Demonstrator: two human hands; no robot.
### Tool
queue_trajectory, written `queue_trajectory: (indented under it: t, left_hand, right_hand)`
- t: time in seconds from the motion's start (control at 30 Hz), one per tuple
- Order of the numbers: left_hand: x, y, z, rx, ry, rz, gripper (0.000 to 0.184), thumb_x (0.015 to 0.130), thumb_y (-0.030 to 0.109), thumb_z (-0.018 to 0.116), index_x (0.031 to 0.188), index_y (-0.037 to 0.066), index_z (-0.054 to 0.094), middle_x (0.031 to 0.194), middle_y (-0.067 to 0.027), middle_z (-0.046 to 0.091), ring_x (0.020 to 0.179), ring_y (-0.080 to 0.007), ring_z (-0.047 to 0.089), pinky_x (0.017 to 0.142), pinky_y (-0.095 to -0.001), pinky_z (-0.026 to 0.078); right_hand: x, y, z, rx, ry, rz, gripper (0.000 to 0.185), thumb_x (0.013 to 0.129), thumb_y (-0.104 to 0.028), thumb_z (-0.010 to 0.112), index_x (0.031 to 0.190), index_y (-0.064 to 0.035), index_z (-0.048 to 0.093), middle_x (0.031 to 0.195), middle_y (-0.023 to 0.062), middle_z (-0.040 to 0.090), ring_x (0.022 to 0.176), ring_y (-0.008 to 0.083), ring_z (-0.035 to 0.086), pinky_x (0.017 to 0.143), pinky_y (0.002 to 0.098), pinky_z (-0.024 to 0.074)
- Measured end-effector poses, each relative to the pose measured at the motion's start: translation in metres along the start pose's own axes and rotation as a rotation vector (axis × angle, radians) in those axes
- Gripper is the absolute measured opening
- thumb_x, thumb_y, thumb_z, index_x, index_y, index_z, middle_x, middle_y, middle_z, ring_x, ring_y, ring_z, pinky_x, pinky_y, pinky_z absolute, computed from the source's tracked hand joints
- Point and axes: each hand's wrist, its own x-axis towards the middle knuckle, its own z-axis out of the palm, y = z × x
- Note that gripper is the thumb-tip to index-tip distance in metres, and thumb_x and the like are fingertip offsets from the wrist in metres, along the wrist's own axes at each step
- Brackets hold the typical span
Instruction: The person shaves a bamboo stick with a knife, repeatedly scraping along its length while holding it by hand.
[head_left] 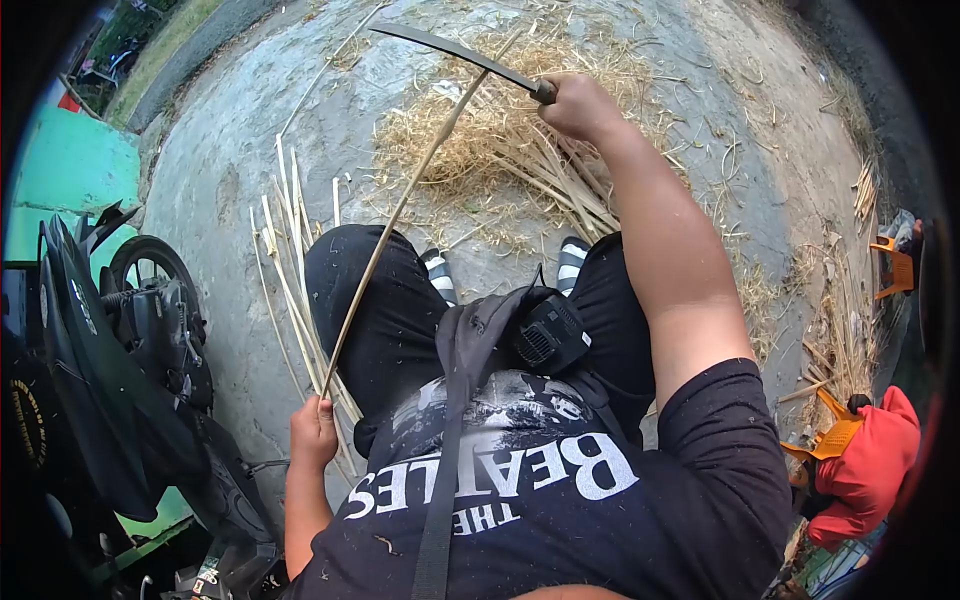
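Observation:
My left hand (314,432), at the lower left, is closed round the lower end of a long thin strip (398,205). The strip slants up and to the right across my left knee, and its far part passes by a blade. In my right hand (580,106), at the upper right, is the dark handle of a long curved knife (455,49), whose blade points to the left. Below the blade lies a heap of pale shavings (460,150) on the grey ground.
Pale strips (295,260) lie beside my left leg, and more (570,190) lie between the heap and my right knee. A motorcycle (130,350) stands at the left. On the right are orange chairs (838,432), a person in red (875,465) and further strips (848,330).

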Motion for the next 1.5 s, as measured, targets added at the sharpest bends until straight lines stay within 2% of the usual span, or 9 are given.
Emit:
queue_trajectory:
  t: [0.2, 0.37, 0.6, 0.77, 0.87, 1.07, 1.17, 1.33, 1.5]
  left_hand:
    - [-0.004, 0.004, 0.001, 0.037, -0.002, 0.016, 0.059, 0.110, 0.051, 0.044, 0.082, -0.001, 0.051, 0.064, -0.0228, 0.054, 0.062, -0.0467, 0.059, 0.057, -0.0492, 0.043]
    - [0.003, 0.012, -0.009, 0.087, -0.003, -0.002, 0.060, 0.110, 0.052, 0.043, 0.083, -0.001, 0.053, 0.067, -0.0251, 0.056, 0.067, -0.0502, 0.060, 0.058, -0.0516, 0.044]
    - [0.000, 0.008, -0.013, 0.079, -0.016, 0.025, 0.060, 0.110, 0.052, 0.044, 0.081, 0.000, 0.051, 0.062, -0.0211, 0.050, 0.058, -0.0410, 0.053, 0.057, -0.0483, 0.041]
    - [0.006, 0.011, -0.016, 0.059, -0.041, 0.007, 0.061, 0.109, 0.053, 0.044, 0.084, -0.001, 0.054, 0.067, -0.0246, 0.056, 0.065, -0.0496, 0.058, 0.058, -0.0505, 0.043]
    - [0.007, 0.011, -0.029, 0.109, -0.056, 0.011, 0.061, 0.110, 0.053, 0.044, 0.084, -0.001, 0.055, 0.066, -0.0235, 0.056, 0.063, -0.0471, 0.057, 0.059, -0.0487, 0.044]
    - [0.007, -0.004, -0.025, -0.052, -0.141, -0.079, 0.063, 0.110, 0.055, 0.044, 0.081, -0.001, 0.052, 0.063, -0.0136, 0.050, 0.061, -0.0247, 0.052, 0.061, -0.0432, 0.043]
    - [0.010, -0.020, -0.016, -0.147, -0.134, -0.030, 0.065, 0.109, 0.061, 0.042, 0.075, 0.006, 0.048, 0.065, 0.0034, 0.045, 0.060, -0.0113, 0.042, 0.054, -0.0327, 0.036]
    - [0.010, -0.021, -0.024, -0.247, -0.234, -0.122, 0.064, 0.109, 0.061, 0.041, 0.075, 0.007, 0.049, 0.065, 0.0029, 0.046, 0.060, -0.0108, 0.044, 0.055, -0.0315, 0.037]
    - [0.011, -0.021, -0.004, -0.411, -0.259, -0.199, 0.065, 0.109, 0.063, 0.040, 0.074, 0.008, 0.048, 0.063, 0.0037, 0.045, 0.058, -0.0098, 0.042, 0.054, -0.0307, 0.035]
  right_hand:
    - [-0.027, -0.046, -0.017, -0.328, -0.145, -0.123, 0.032, 0.086, -0.018, 0.066, 0.116, -0.0240, 0.076, 0.109, 0.0126, 0.076, 0.102, 0.0304, 0.072, 0.093, 0.0449, 0.0577]
    - [0.010, 0.019, -0.014, 0.044, -0.112, 0.286, 0.030, 0.092, -0.018, 0.063, 0.119, -0.0105, 0.073, 0.108, 0.0083, 0.075, 0.103, 0.0244, 0.072, 0.092, 0.0403, 0.0565]
    - [-0.014, -0.010, -0.012, -0.213, -0.025, -0.153, 0.017, 0.086, -0.021, 0.066, 0.096, -0.0084, 0.071, 0.092, 0.0159, 0.074, 0.086, 0.0317, 0.071, 0.079, 0.0453, 0.0550]
    - [0.006, 0.020, -0.010, 0.089, -0.066, 0.187, 0.028, 0.088, -0.019, 0.066, 0.112, -0.0105, 0.074, 0.102, 0.0114, 0.075, 0.100, 0.0257, 0.072, 0.088, 0.0411, 0.0558]
    - [0.015, 0.037, -0.010, 0.038, -0.024, 0.316, 0.028, 0.088, -0.020, 0.065, 0.111, -0.0068, 0.073, 0.105, 0.0129, 0.075, 0.100, 0.0254, 0.072, 0.089, 0.0417, 0.0554]
    - [-0.001, 0.012, -0.021, -0.077, 0.007, 0.088, 0.033, 0.088, -0.023, 0.064, 0.118, -0.0181, 0.075, 0.109, 0.0123, 0.076, 0.102, 0.0282, 0.072, 0.091, 0.0431, 0.0560]
    - [-0.002, 0.005, -0.028, -0.150, 0.000, 0.099, 0.034, 0.088, -0.024, 0.064, 0.120, -0.0186, 0.075, 0.111, 0.0120, 0.076, 0.102, 0.0287, 0.072, 0.092, 0.0432, 0.0563]
    - [0.000, 0.014, -0.026, -0.036, 0.107, 0.226, 0.033, 0.088, -0.025, 0.065, 0.119, -0.0171, 0.074, 0.109, 0.0125, 0.076, 0.100, 0.0288, 0.072, 0.091, 0.0428, 0.0565]
    - [-0.011, -0.007, -0.017, 0.105, 0.008, -0.083, 0.015, 0.083, -0.021, 0.067, 0.089, -0.0072, 0.068, 0.082, 0.0145, 0.071, 0.080, 0.0328, 0.069, 0.075, 0.0435, 0.0531]
